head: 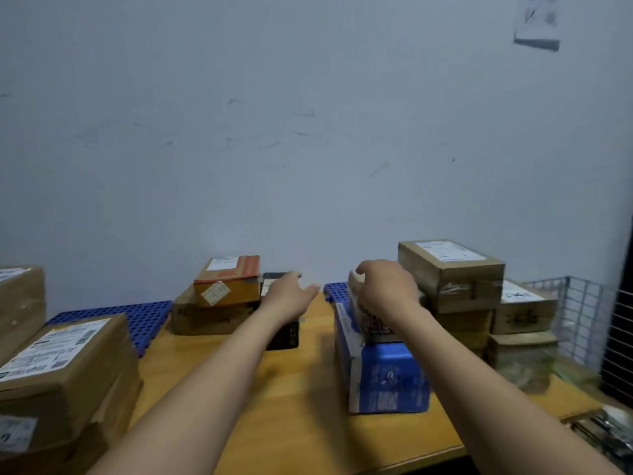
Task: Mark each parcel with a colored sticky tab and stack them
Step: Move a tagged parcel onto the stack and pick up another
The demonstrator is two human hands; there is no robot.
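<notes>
A blue and white parcel [383,375] lies on the wooden table [291,389], with a small patterned parcel [370,323] on top of it. My right hand [387,286] rests over the far end of that small parcel, fingers curled around it. My left hand [289,293] is stretched out flat with fingers apart, above a black box [286,334], holding nothing. Behind it stands a stack of two cardboard parcels [222,296], the upper one with red tape. Another stack of brown parcels [455,279] rises at the right. No sticky tab is visible.
Large cardboard parcels [65,365] with white labels pile up at the left edge. Blue perforated mats [144,317] lie at the back of the table. A wire basket [579,313] stands at the far right. The white wall is close behind.
</notes>
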